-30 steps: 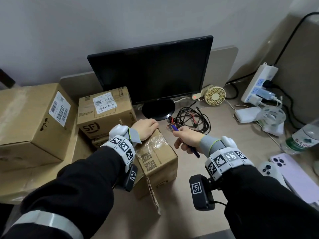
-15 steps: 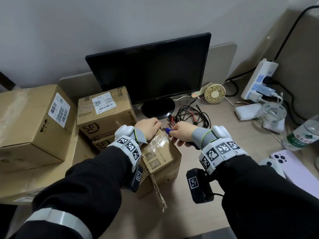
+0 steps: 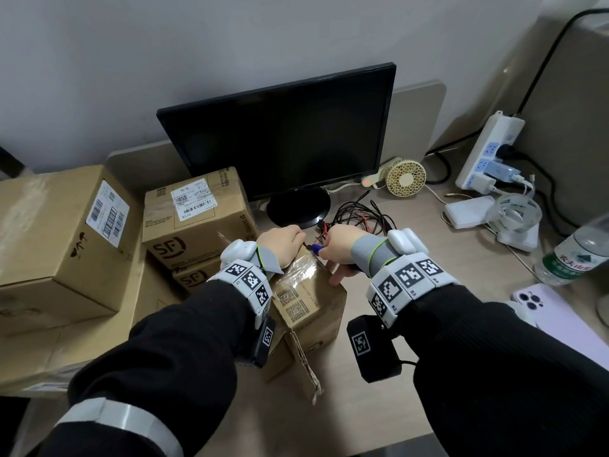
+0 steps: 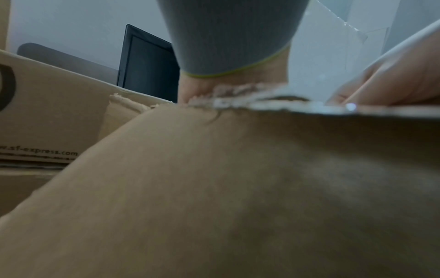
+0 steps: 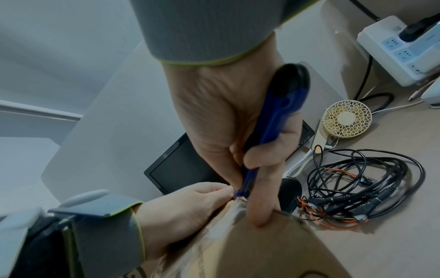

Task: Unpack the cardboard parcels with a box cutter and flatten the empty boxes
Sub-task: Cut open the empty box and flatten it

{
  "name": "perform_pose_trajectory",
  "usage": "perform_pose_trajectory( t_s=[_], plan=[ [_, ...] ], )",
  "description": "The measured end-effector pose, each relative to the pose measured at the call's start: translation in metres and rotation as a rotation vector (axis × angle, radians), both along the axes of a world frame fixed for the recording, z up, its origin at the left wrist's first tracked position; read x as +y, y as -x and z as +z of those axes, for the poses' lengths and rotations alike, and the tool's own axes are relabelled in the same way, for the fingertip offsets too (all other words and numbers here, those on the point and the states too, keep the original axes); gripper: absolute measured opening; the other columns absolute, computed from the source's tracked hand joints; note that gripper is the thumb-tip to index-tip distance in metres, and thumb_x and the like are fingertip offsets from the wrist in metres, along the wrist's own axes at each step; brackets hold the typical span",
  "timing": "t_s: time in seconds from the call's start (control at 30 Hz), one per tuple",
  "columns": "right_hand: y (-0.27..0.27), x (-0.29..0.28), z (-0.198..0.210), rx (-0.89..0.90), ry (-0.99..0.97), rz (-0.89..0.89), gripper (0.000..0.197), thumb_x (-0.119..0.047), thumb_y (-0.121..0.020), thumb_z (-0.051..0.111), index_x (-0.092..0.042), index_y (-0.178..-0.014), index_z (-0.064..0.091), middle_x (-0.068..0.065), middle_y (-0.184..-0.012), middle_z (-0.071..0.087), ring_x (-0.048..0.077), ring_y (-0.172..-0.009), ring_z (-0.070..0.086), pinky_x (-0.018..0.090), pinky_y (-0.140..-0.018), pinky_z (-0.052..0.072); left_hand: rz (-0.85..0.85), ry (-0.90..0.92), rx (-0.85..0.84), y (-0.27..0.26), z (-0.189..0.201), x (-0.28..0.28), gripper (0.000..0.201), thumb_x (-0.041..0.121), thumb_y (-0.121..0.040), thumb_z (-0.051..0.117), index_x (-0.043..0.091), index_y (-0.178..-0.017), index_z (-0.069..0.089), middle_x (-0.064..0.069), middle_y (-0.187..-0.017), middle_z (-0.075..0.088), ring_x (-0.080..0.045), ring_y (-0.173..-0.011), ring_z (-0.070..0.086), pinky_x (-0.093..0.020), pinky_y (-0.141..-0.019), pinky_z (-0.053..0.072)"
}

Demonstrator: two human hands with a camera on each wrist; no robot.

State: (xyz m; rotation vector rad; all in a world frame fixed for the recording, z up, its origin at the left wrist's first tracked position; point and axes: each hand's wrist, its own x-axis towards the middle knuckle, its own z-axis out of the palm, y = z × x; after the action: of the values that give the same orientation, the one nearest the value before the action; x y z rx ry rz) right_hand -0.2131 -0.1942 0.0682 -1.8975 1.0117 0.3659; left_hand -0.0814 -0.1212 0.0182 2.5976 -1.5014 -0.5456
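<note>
A small taped cardboard parcel (image 3: 309, 308) with QR labels sits on the desk in front of me. My left hand (image 3: 280, 240) lies over its far top edge, fingers curled over that edge, holding the box steady. My right hand (image 3: 339, 247) grips a blue box cutter (image 5: 273, 120), its tip at the far end of the taped top seam beside the left fingers (image 5: 214, 191). One right finger rests straight down on the box's right top edge (image 5: 262, 206). The left wrist view shows mostly the parcel's brown side (image 4: 214, 188).
Two SF boxes (image 3: 194, 212) are stacked just left of the parcel, and a large box (image 3: 59, 232) sits farther left. Behind stand a black monitor (image 3: 280, 136), a tangle of cables (image 3: 359, 219), a small fan (image 3: 405, 176), a power strip (image 3: 487, 150). A bottle (image 3: 580, 255) and phone (image 3: 560, 311) lie right.
My right hand has carried the cutter leftward from above the desk to the far end of the parcel's top seam. The left hand has stayed on the box.
</note>
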Motion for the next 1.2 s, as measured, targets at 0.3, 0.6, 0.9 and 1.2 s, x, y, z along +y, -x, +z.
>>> perform_pose_trajectory(
  t_s=[0.3,0.6,0.9,1.2],
  plan=[
    [-0.006,0.000,0.001,0.121,0.091,0.086,0.015,-0.011,-0.094,0.052,-0.006,-0.097,0.066,0.008,-0.091,0.073,0.014,-0.060,0.066,0.023,-0.043,0.043,0.014,0.012,-0.003,0.001,-0.002,0.000,0.037,0.030,-0.103,0.027,0.007,-0.110,0.055,-0.013,-0.106,0.063,-0.032,-0.098,0.057,-0.033,-0.074,0.035],
    [-0.005,0.002,0.002,0.160,0.104,0.117,0.025,-0.009,-0.096,0.047,0.002,-0.114,0.061,0.012,-0.103,0.072,0.025,-0.083,0.071,0.023,-0.044,0.037,0.023,-0.003,-0.018,0.001,-0.002,-0.001,0.038,0.031,-0.104,0.026,0.006,-0.110,0.055,-0.012,-0.100,0.061,-0.030,-0.094,0.056,-0.033,-0.074,0.036],
    [-0.007,0.006,0.009,0.206,0.143,0.166,0.034,-0.006,-0.097,0.042,-0.006,-0.127,0.057,0.010,-0.106,0.071,0.018,-0.060,0.061,0.025,-0.046,0.040,0.013,-0.019,-0.026,0.000,-0.002,-0.004,0.037,0.031,-0.103,0.026,0.007,-0.108,0.055,-0.009,-0.094,0.058,-0.031,-0.094,0.057,-0.033,-0.074,0.037],
    [0.010,0.001,0.014,0.044,0.086,0.104,0.034,-0.007,-0.093,0.052,0.001,-0.126,0.054,0.004,-0.072,0.057,0.004,-0.031,0.055,0.013,-0.031,0.041,-0.042,0.005,-0.010,-0.002,-0.002,-0.011,0.035,0.029,-0.104,0.028,0.007,-0.103,0.055,-0.005,-0.089,0.055,-0.022,-0.080,0.051,-0.032,-0.071,0.035]
  ],
)
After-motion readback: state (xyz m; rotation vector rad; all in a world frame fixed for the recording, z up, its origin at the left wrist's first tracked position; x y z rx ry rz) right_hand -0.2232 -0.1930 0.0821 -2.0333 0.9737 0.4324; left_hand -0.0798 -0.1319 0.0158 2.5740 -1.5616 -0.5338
